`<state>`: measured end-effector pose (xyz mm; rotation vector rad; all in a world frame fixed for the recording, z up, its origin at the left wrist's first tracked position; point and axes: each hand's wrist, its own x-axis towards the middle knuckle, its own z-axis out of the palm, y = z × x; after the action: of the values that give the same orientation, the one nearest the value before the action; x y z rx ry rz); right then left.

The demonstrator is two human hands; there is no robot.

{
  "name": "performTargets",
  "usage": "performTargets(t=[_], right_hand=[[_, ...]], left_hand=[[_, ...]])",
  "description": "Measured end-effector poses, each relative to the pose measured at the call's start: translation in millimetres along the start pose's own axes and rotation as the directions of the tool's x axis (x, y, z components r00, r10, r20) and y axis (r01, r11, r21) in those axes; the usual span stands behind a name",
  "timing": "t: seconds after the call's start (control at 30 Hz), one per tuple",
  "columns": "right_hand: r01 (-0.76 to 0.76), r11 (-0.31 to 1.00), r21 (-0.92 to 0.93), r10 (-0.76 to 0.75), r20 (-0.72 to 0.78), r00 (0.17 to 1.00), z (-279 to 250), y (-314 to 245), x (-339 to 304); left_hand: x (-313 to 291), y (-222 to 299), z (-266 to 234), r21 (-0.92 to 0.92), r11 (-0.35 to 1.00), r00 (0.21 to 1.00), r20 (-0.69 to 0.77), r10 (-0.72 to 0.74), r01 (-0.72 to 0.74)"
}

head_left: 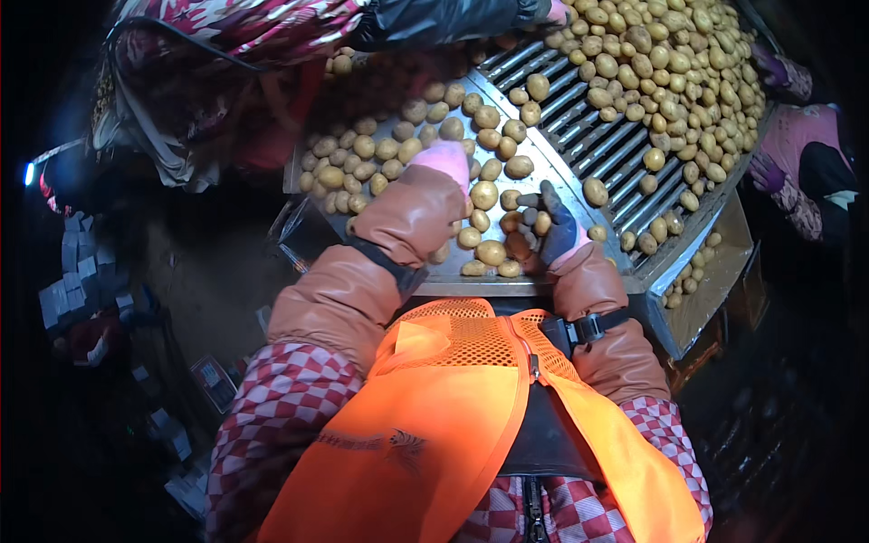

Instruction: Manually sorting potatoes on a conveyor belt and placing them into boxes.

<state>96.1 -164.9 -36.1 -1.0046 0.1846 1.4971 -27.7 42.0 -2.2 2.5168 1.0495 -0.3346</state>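
Yellow-skinned potatoes (484,195) lie loose over a metal tray (566,181) in front of me. My left hand (444,163), in a pink glove, reaches in among them. Its fingers are hidden beyond the back of the hand, so I cannot see whether they grip anything. To its right, my right hand (554,226) wears a dark glove with a pink cuff. Its fingers are curled around a small potato (542,223) close to the tray's near edge. Other potatoes touch or lie beside that hand.
A slatted metal rack (593,136) adjoins the tray, with a big potato heap (674,72) on it. More potatoes sit in a side chute (724,249). A co-worker's sleeve (444,20) spans the far side; another person's gloved hand (768,172) is at right. Stacked boxes (81,262) stand left.
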Motion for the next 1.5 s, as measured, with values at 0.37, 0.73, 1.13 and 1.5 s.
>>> performTargets(t=[0.37,0.73,1.13,1.5], right_hand=[[0.086,0.969,-0.231,-0.083,0.024,0.996,10,-3,-38],[0.362,0.567,0.740,-0.560,0.025,0.828,-144,-38,-127],[-0.193,0.970,-0.149,0.151,-0.256,0.955,-18,-26,-81],[0.119,0.532,-0.839,-0.336,-0.080,0.939,23,-17,11]], left_hand=[[-16,-13,0,-0.783,0.622,0.987,0.094,0.129,-0.007],[80,-46,13,0.113,0.984,0.910,-0.378,0.171,-0.138],[-71,-117,61,0.013,0.997,0.941,-0.332,-0.072,0.081],[-106,-123,44,0.022,0.996,0.959,-0.273,-0.078,0.087]])
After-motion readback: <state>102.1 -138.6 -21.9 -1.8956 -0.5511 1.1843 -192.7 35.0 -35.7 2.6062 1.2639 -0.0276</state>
